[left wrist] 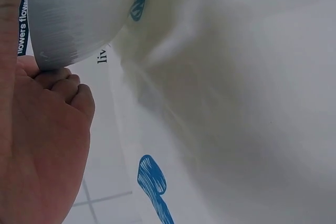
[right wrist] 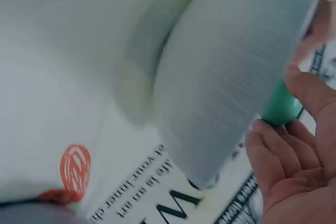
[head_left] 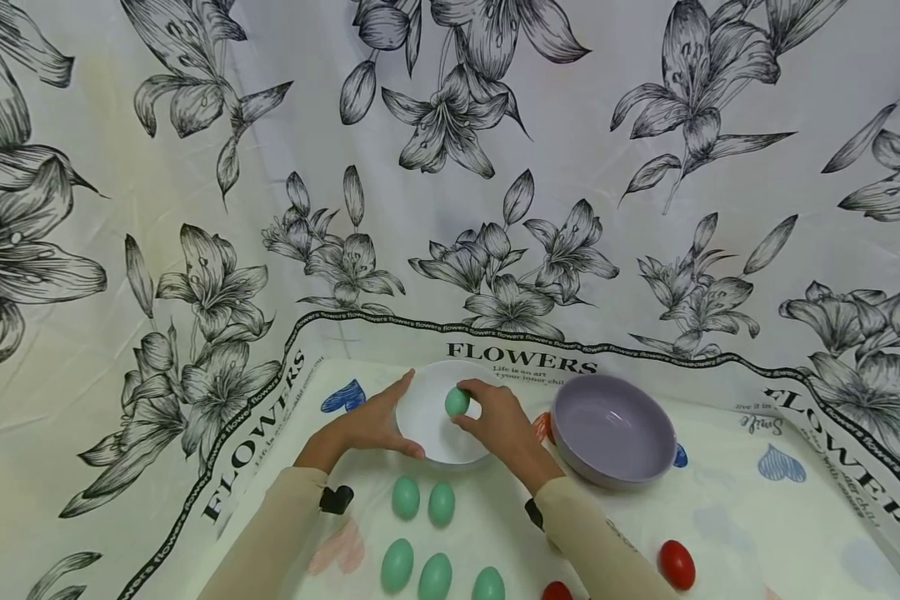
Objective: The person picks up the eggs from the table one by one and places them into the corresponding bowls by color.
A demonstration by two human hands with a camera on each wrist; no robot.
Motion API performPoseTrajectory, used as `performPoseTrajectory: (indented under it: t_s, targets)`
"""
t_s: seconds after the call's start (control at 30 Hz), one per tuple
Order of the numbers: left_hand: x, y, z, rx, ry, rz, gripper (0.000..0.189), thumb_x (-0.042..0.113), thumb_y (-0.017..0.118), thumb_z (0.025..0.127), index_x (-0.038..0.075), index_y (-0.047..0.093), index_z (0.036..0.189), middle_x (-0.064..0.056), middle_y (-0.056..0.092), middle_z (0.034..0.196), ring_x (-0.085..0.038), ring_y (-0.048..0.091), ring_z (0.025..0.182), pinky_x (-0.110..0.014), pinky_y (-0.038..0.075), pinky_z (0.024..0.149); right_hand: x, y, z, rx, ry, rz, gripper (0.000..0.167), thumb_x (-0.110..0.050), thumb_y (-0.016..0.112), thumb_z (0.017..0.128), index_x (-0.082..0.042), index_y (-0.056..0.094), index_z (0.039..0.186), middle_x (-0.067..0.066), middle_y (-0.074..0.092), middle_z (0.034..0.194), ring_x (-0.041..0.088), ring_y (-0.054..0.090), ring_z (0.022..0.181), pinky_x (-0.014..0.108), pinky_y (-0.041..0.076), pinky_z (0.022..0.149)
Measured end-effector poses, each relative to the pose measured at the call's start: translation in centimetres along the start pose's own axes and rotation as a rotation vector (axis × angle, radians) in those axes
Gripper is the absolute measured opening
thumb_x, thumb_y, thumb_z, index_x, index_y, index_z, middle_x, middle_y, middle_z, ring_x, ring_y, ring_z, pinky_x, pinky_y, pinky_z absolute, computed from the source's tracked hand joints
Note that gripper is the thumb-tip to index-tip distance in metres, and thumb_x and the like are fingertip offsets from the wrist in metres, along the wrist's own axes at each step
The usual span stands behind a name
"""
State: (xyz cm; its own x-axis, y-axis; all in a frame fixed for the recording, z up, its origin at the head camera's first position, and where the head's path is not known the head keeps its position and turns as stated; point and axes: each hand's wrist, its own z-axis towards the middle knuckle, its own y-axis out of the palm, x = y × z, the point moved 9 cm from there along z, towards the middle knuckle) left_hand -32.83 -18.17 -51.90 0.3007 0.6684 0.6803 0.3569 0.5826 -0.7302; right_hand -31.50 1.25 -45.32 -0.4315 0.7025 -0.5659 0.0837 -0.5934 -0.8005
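Note:
A white bowl (head_left: 429,421) stands in the middle of the head view. My left hand (head_left: 375,427) grips its left side, thumb at the near edge and fingers toward the far edge. In the left wrist view the curled fingers of that hand (left wrist: 50,124) meet the bowl's rim. Over the bowl's opening, my right hand (head_left: 506,427) pinches a green egg (head_left: 457,402) between thumb and fingers. The right wrist view shows this egg (right wrist: 283,104) partly hidden behind the bowl (right wrist: 226,72). Several more green eggs (head_left: 441,504) lie on the cloth nearer to me.
To the right of the white bowl stands a purple bowl (head_left: 615,437), its visible inside bare. One red egg (head_left: 677,565) lies at the lower right; another red egg (head_left: 557,592) is cut off by the bottom edge. A flower-printed cloth (head_left: 765,517) covers the table and hangs behind.

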Motion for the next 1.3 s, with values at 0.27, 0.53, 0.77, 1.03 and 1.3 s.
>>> performPoseTrajectory:
  t_s: [0.27,0.53,0.77,1.03,1.3]
  targets:
    - [0.6,0.9,0.2,-0.02,-0.004,-0.004,0.152,0.071,0.093,0.064,0.017,-0.001,0.171,-0.006,0.007,0.178,-0.031,0.019,0.161,-0.052,0.029,0.126,1.6,3.9,2.7,-0.061,0.001,-0.046,0.056,-0.02,0.088,0.089,-0.011,0.068,0.14,0.005,0.074,0.131,0.024,0.069,0.121,0.038,0.057,0.1]
    - [1.3,1.2,0.4,-0.018,0.02,-0.006,0.152,0.071,0.093,0.064,0.017,-0.001,0.171,-0.004,0.008,0.178,-0.027,0.018,0.161,-0.05,0.028,0.127,1.8,5.0,3.4,-0.091,0.033,-0.054,0.054,-0.017,0.087,0.089,-0.008,0.068,0.139,0.008,0.074,0.131,0.026,0.069,0.122,0.04,0.056,0.103]
    - [1.2,0.7,0.5,-0.004,0.026,0.013,0.153,0.072,0.092,0.064,0.018,-0.002,0.171,-0.004,0.009,0.178,-0.025,0.019,0.161,-0.048,0.028,0.127,2.1,5.4,3.5,-0.095,0.051,-0.088,0.058,-0.022,0.086,0.091,-0.01,0.063,0.143,0.01,0.074,0.127,0.027,0.07,0.119,0.04,0.057,0.1]
    - [1.0,0.5,0.1,-0.01,0.02,-0.016,0.153,0.07,0.094,0.064,0.018,-0.003,0.171,-0.005,0.009,0.177,-0.027,0.021,0.161,-0.049,0.029,0.127,2.6,5.9,3.4,-0.118,0.079,-0.084,0.063,-0.023,0.085,0.092,-0.009,0.058,0.147,0.013,0.073,0.128,0.027,0.07,0.121,0.041,0.058,0.1]
    - [0.5,0.2,-0.1,-0.01,0.007,0.0,0.153,0.07,0.094,0.064,0.014,0.0,0.171,-0.01,0.012,0.177,-0.031,0.023,0.16,-0.051,0.03,0.126,2.2,6.2,3.4,-0.129,0.088,-0.054,0.066,-0.018,0.086,0.091,-0.006,0.056,0.149,0.016,0.073,0.128,0.029,0.07,0.121,0.042,0.058,0.1]
